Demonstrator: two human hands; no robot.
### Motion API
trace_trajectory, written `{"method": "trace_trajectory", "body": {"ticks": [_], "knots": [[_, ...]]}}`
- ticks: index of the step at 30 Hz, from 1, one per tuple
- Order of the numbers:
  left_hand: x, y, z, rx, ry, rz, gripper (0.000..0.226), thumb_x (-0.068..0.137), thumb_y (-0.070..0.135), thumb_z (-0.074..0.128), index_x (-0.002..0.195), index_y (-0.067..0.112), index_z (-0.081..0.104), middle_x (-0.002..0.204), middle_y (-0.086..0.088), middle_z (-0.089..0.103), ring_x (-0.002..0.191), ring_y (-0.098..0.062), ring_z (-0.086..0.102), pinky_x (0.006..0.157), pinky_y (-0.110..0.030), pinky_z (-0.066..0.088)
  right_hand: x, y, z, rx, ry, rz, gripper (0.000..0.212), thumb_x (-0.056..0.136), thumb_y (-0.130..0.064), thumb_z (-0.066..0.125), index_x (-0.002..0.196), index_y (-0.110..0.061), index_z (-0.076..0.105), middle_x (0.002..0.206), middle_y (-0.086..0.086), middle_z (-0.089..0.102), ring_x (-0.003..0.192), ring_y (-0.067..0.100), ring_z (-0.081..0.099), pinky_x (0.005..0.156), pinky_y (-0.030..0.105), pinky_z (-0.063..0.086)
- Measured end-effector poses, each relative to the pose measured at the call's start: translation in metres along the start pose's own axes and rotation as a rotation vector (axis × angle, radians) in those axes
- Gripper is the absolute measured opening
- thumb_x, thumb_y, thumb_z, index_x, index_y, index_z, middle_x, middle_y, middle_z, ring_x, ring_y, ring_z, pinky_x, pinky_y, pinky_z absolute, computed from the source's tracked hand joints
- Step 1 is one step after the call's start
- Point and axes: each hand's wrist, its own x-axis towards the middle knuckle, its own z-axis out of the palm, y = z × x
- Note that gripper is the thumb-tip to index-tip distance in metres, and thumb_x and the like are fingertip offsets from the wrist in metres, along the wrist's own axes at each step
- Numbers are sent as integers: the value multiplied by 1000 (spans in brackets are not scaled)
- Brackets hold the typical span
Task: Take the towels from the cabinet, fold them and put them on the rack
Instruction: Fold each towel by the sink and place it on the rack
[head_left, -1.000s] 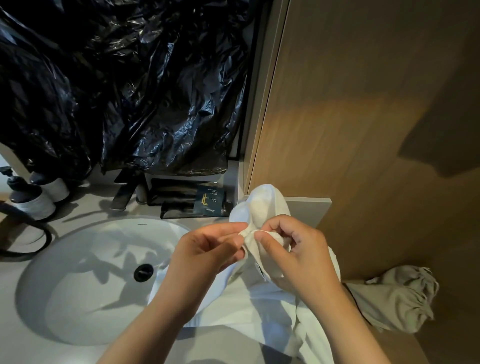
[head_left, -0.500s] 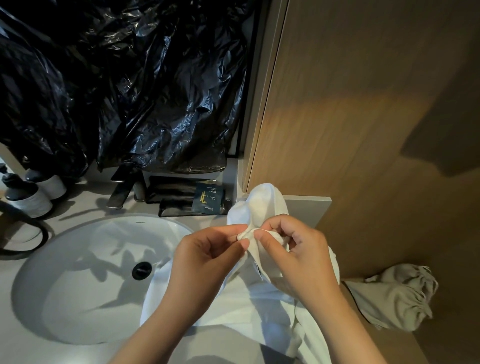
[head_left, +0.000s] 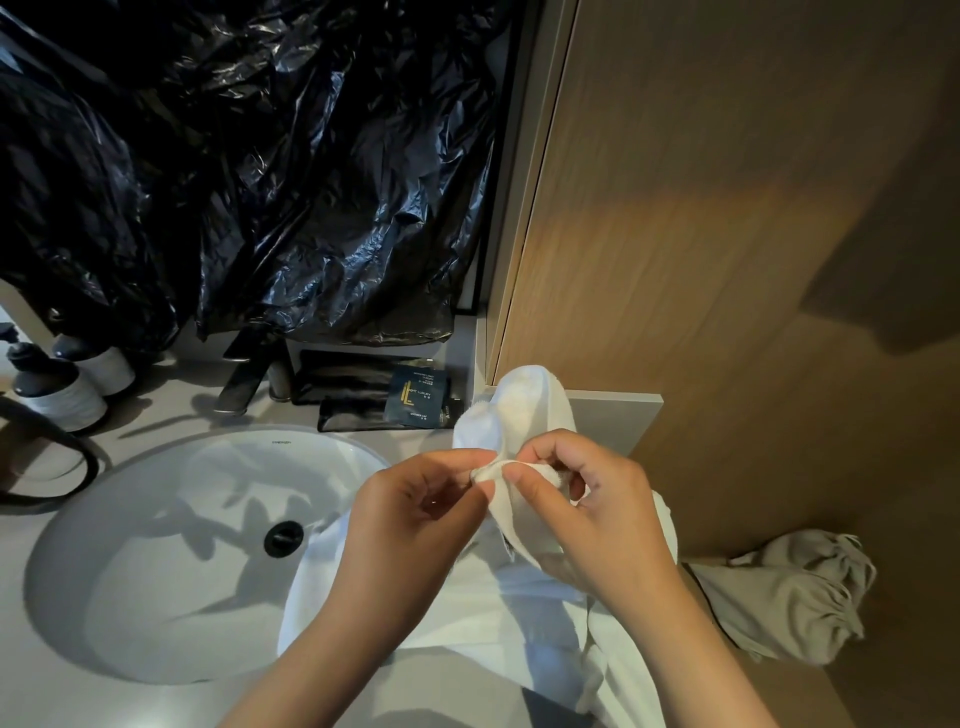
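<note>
Pinching towel (head_left: 530, 400) draped over sink (head_left: 156, 587) rim

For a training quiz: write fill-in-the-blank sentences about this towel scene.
The left hand and right hand both pinch a ____ towel.
The sink has a ____ drain.
A beige drawstring bag lies to the ____ of the hands.
Missing: white; black; right.

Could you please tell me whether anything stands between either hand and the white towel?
Nothing visible does. The left hand and the right hand each pinch a bunched edge of the white towel directly, so both grips are on the cloth itself. The rack is not in view.
</note>
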Motion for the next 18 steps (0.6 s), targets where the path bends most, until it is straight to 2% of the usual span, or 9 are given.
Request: {"method": "trace_trajectory", "body": {"ticks": [2, 6, 9, 11, 14, 16, 18], "knots": [[3, 2, -2, 24, -6, 21, 19, 86, 5, 69, 95, 21, 76, 83, 2, 76, 81, -16, 72, 78, -28, 57, 8, -2, -8, -81, -38, -89, 12, 87, -29, 73, 79, -33, 65, 80, -20, 61, 83, 5, 54, 71, 13, 38], [19, 19, -9, 112, -6, 170, 23, 87, 0, 66, 95, 20, 73, 81, 8, 75, 72, -6, 69, 66, -12, 52, 33, -9, -29, -129, -140, -244, 7, 88, -27, 72, 81, -25, 70, 105, -16, 64, 119, 4, 50, 100, 21, 38], [38, 35, -15, 25, -42, 207, 23, 90, -2, 60, 98, 17, 70, 85, 0, 75, 78, -18, 70, 71, -24, 56, 51, -19, -39, -46, -225, -244, 14, 90, -28, 69, 78, -34, 67, 123, -18, 63, 137, -3, 36, 110, 17, 29], [48, 47, -19, 42, -82, 260, 21, 93, 1, 58, 102, 17, 68, 89, -3, 74, 82, -22, 70, 74, -32, 57, 62, -27, -43, 0, -248, -243, 14, 90, -29, 68, 76, -32, 68, 128, -18, 62, 140, -4, 32, 113, 22, 29], [61, 66, -25, 66, -132, 321, 23, 98, 6, 51, 108, 23, 63, 91, 4, 72, 78, -13, 68, 65, -26, 55, 76, -37, -48, 91, -261, -238, 14, 91, -28, 67, 82, -19, 73, 127, -18, 65, 139, -5, 35, 113, 29, 30], [69, 79, -28, 79, -156, 362, 22, 98, 12, 48, 113, 26, 58, 90, 8, 70, 77, -6, 66, 66, -21, 52, 83, -44, -51, 192, -257, -235, 13, 91, -24, 68, 82, -16, 74, 120, -18, 69, 136, -3, 40, 110, 29, 32], [78, 92, -30, 106, -175, 404, 23, 94, 21, 47, 114, 29, 54, 88, 12, 68, 77, -7, 63, 70, -28, 51, 90, -51, -53, 257, -226, -249, 18, 88, -24, 68, 81, -8, 74, 111, -11, 73, 130, 2, 49, 106, 29, 38]]}}
